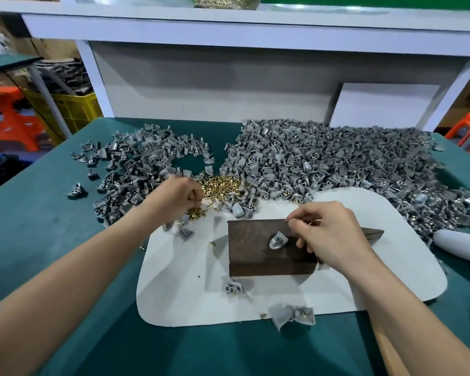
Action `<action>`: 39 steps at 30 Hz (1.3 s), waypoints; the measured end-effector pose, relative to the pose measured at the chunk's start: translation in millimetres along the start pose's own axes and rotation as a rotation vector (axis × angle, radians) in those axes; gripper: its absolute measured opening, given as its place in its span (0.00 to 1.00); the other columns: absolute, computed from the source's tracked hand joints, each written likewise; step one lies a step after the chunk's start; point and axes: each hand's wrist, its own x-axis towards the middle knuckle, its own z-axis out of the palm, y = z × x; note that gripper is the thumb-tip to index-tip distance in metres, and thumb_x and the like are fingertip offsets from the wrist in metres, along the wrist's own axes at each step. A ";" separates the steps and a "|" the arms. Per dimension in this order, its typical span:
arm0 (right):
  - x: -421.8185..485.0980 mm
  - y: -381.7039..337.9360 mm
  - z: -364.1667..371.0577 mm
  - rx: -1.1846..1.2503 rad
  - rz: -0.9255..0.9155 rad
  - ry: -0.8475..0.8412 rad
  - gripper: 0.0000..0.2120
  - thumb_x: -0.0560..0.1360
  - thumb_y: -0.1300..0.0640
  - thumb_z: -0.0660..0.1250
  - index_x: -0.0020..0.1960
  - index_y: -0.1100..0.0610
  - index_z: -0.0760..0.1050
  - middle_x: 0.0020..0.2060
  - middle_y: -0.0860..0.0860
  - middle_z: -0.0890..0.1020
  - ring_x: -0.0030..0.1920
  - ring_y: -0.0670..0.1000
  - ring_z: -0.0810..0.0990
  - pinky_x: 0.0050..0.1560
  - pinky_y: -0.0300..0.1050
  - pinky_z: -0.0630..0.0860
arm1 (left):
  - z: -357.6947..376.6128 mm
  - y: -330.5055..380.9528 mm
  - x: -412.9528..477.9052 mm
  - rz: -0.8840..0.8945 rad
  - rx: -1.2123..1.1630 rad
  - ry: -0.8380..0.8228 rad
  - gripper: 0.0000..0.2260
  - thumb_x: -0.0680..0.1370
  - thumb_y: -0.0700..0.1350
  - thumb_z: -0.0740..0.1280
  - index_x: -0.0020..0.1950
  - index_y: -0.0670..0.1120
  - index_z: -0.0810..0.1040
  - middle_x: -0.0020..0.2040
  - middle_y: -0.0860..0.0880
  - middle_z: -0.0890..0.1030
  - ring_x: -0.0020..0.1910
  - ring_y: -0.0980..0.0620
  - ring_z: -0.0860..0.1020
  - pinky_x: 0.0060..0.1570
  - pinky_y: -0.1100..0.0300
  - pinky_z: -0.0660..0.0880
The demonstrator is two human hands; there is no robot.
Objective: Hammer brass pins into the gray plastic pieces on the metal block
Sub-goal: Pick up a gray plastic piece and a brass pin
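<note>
One gray plastic piece [278,240] lies on top of the metal block [255,245], a little right of the block's middle, rounded end toward the person. The block sits on a white mat [296,297] in the middle of the green worktop [65,234].

The right hand [334,234] hangs over the block's right side, just beside the piece and not on it. Its fingers are curled, with forefinger and thumb drawn together near the far edge. Whether a pin sits between them I cannot tell.

The left hand [179,196] is down in the brass pins [220,185] at the mat's far edge, its fingers bunched and pinching up a few. More pins lie scattered beneath it.

To my eye the step is fetching a pin and seating it. It would go best with one pin taken singly and stood straight in the piece's hole, with the piece flat on the block so it cannot rock. The first tap should be light, so the pin doesn't lean or skip away.

Beyond the pins, a thin heap of gray pieces [136,164] spreads to the left and a far bigger heap [337,164] to the right, with a few strays on the mat's near edge
</note>
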 end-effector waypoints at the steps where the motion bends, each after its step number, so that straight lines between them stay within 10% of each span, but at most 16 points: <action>1: 0.6 0.3 -1.2 0.027 0.000 0.008 0.11 0.73 0.64 0.68 0.34 0.51 0.78 0.21 0.42 0.78 0.19 0.41 0.74 0.24 0.31 0.68 | -1.0 1.2 0.1 0.009 0.010 -0.005 0.01 0.76 0.38 0.70 0.46 0.42 0.81 0.44 0.49 0.83 0.41 0.55 0.80 0.53 0.59 0.79; 6: 0.3 -1.1 -2.8 0.212 -0.026 0.027 0.11 0.73 0.65 0.69 0.35 0.54 0.80 0.23 0.48 0.78 0.24 0.46 0.77 0.27 0.42 0.72 | -13.4 20.5 -6.8 0.003 0.001 0.011 0.03 0.74 0.37 0.70 0.45 0.44 0.79 0.45 0.50 0.80 0.41 0.54 0.77 0.49 0.55 0.78; 10: -5.6 -12.2 1.1 0.315 -0.203 0.027 0.09 0.72 0.67 0.71 0.41 0.53 0.81 0.29 0.49 0.81 0.29 0.47 0.80 0.33 0.40 0.78 | -28.9 78.1 -22.9 -0.060 -0.530 0.137 0.05 0.73 0.37 0.71 0.40 0.46 0.80 0.38 0.49 0.83 0.31 0.57 0.76 0.32 0.66 0.74; 18: -8.4 -14.9 -2.6 0.297 -0.274 0.056 0.16 0.69 0.69 0.73 0.39 0.47 0.80 0.32 0.49 0.82 0.32 0.47 0.82 0.38 0.37 0.78 | -13.9 137.9 -37.7 -0.202 -1.221 -0.058 0.09 0.75 0.33 0.67 0.37 0.42 0.82 0.41 0.40 0.80 0.44 0.46 0.75 0.49 0.52 0.69; 23: -10.4 1.8 -0.1 0.245 -0.182 0.106 0.17 0.71 0.69 0.71 0.38 0.46 0.78 0.32 0.45 0.82 0.35 0.48 0.82 0.45 0.44 0.79 | 2.8 138.0 -52.6 -0.136 -0.863 0.134 0.04 0.74 0.42 0.72 0.47 0.50 0.83 0.43 0.53 0.85 0.44 0.55 0.82 0.47 0.67 0.76; 27: -13.6 10.8 1.3 0.223 -0.168 0.102 0.15 0.70 0.68 0.72 0.37 0.47 0.78 0.34 0.47 0.81 0.39 0.49 0.80 0.48 0.46 0.77 | 22.8 141.7 -65.0 -0.069 -0.403 0.166 0.07 0.73 0.49 0.72 0.47 0.56 0.76 0.50 0.60 0.76 0.54 0.57 0.72 0.58 0.58 0.66; 39: -21.9 12.9 11.4 0.040 -0.143 0.088 0.11 0.70 0.65 0.73 0.38 0.49 0.79 0.36 0.42 0.77 0.37 0.35 0.75 0.40 0.24 0.67 | 40.2 141.8 -63.1 0.035 -0.648 0.408 0.10 0.73 0.46 0.73 0.47 0.61 0.77 0.43 0.66 0.79 0.52 0.68 0.72 0.61 0.52 0.65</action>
